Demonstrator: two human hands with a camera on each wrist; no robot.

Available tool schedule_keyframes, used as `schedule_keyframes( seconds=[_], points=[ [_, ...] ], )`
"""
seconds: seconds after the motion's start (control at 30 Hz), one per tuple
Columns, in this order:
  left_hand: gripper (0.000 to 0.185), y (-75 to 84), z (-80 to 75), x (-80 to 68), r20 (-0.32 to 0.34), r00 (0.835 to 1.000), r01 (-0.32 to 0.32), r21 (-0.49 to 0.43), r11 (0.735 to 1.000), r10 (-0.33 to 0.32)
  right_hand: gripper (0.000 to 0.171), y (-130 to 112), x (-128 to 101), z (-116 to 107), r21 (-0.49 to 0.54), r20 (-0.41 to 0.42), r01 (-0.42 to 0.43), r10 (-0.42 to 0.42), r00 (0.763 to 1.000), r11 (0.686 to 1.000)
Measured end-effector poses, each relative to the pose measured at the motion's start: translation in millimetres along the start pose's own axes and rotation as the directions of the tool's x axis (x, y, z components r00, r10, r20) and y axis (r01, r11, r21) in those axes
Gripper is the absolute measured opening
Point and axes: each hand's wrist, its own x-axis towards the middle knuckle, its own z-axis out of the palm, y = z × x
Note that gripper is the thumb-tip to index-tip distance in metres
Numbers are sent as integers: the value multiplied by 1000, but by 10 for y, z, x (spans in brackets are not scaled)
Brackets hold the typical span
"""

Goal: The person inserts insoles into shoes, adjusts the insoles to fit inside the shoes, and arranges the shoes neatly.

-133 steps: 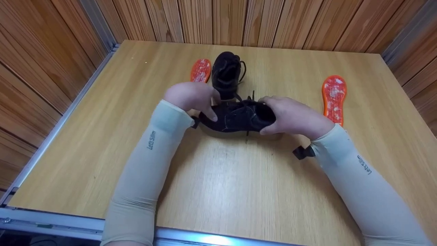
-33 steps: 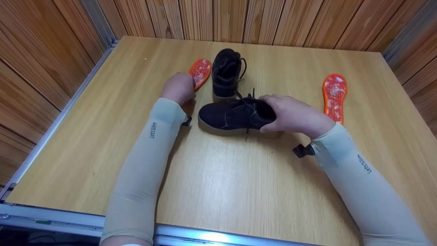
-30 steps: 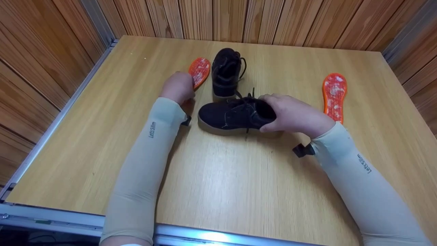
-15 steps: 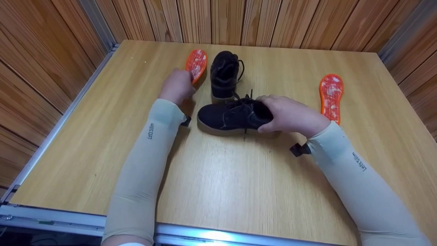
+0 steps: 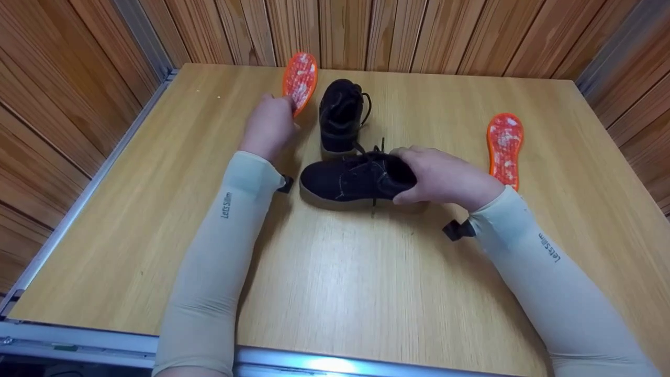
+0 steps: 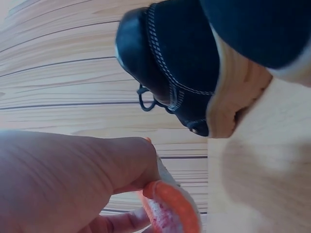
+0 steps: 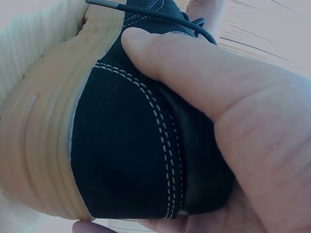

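Note:
My left hand [image 5: 269, 125] pinches an orange-rimmed insole [image 5: 300, 81] with a red-and-white marbled face, its wide end tilted up off the table. In the left wrist view, the insole's orange edge [image 6: 177, 204] shows between thumb and fingers. My right hand [image 5: 439, 175] grips the heel of a dark lace-up shoe [image 5: 340, 180] lying sideways, toe to the left. The right wrist view shows the thumb along the white-stitched heel [image 7: 121, 145] and the tan sole [image 7: 39, 131]. Behind it stands a second dark shoe [image 5: 340, 118], toe away from me, just right of the raised insole.
A second orange insole [image 5: 505, 152] lies at the right, its lower end near my right wrist. The wooden table [image 5: 335, 293] has a metal rail [image 5: 78, 340] along its front edge. Wood-panelled walls [image 5: 392, 36] enclose the back and both sides.
My left hand has left the front shoe's toe, taken hold of the left insole, and raised it up and away from me. The right hand has kept its grip on the shoe's heel.

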Motion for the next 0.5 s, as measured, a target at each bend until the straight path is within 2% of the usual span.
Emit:
schedule_keyframes(
  seconds=[0.2,0.5],
  points=[
    [44,55,-33,-15,-7,1000,-5,4,1000,5,90,6,-4,1,-6,2,-7,7,1000,1000],
    [50,180,-122,-64,47,998,30,-1,1000,-30,91,-5,-2,-8,-19,6,-4,4,1000,1000]
  ],
)
